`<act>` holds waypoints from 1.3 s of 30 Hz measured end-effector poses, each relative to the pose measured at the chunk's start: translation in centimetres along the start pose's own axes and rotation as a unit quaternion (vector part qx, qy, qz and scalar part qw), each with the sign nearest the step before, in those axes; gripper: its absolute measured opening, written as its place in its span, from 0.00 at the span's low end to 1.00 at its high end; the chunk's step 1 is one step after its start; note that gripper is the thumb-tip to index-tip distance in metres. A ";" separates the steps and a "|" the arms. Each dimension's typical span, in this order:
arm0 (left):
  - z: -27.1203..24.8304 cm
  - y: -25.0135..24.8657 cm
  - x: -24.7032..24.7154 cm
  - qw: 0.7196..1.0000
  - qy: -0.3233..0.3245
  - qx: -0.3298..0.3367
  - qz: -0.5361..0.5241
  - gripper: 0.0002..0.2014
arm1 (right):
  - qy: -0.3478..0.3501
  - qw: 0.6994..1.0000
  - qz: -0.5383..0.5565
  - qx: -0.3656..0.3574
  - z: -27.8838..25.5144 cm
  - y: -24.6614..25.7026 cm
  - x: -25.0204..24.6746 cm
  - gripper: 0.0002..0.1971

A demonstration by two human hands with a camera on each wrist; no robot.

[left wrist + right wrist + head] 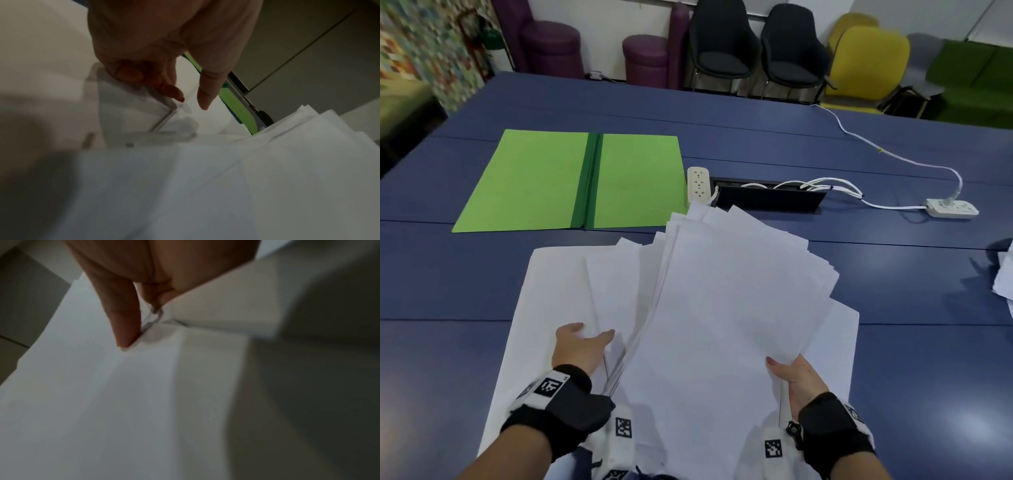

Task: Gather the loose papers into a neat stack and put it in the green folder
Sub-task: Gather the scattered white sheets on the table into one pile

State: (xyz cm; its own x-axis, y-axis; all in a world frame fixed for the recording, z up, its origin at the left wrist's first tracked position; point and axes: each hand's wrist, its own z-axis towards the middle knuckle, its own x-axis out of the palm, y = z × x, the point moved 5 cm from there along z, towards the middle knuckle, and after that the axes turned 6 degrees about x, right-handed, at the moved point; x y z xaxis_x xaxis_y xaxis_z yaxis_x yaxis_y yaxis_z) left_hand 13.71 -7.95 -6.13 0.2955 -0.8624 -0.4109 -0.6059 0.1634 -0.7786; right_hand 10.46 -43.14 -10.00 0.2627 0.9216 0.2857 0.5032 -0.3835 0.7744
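A: Where are the papers (709,308) right now?

B: Lifted in a loose, fanned bundle over the near part of the blue table (448,281), with a few more sheets lying flat underneath. The right hand (796,380) pinches the bundle's right edge, thumb on top. The left hand (582,346) is at the left edge with its thumb over the sheets; in the left wrist view its fingers curl onto a paper corner, so I'd call that a light grip too.

A: And the green folder (534,178)?

B: Lying open and flat on the table, further back and to the left, well apart from the bundle. Nothing is in it yet.

A: So how should the squaring-up go?

B: My guess: stand the bundle on one long edge, loosen both grips a little, and tap it down so the fanned corners slide level. Then turn it and tap a short edge. Squeezing hard would only lock the skew in. The flat sheets below need collecting as well.

A: Anything nearby to mind?

B: A white power strip (698,183) sits just beyond the papers' far corners, beside a black cable tray (767,197) set in the table, and a white cable (893,156) runs to a second strip on the right. More white paper (1004,274) shows at the right edge. Behind the table stand purple stools, two dark chairs (722,41), a yellow chair and a green sofa
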 end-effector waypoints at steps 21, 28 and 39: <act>-1.2 0.9 3.5 0.947 0.291 0.025 -0.131 0.40 | -0.019 0.974 -0.221 0.042 -0.8 0.3 5.9 0.27; -0.6 0.9 1.9 0.960 0.239 0.110 -0.097 0.23 | -0.384 0.802 -0.451 0.079 -3.9 5.6 -1.2 0.32; -1.5 0.7 1.6 0.945 0.262 0.112 -0.163 0.19 | -0.292 0.904 -0.294 0.104 -2.1 3.8 -2.4 0.21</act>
State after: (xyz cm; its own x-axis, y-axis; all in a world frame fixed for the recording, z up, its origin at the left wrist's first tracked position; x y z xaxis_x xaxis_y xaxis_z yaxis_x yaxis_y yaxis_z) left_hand 12.68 -9.89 -6.58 -0.0016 -0.9935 0.1136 -0.3564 -0.1056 -0.9283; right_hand 10.05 -46.67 -6.55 0.2587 0.8050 -0.5339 0.8248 0.1037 0.5559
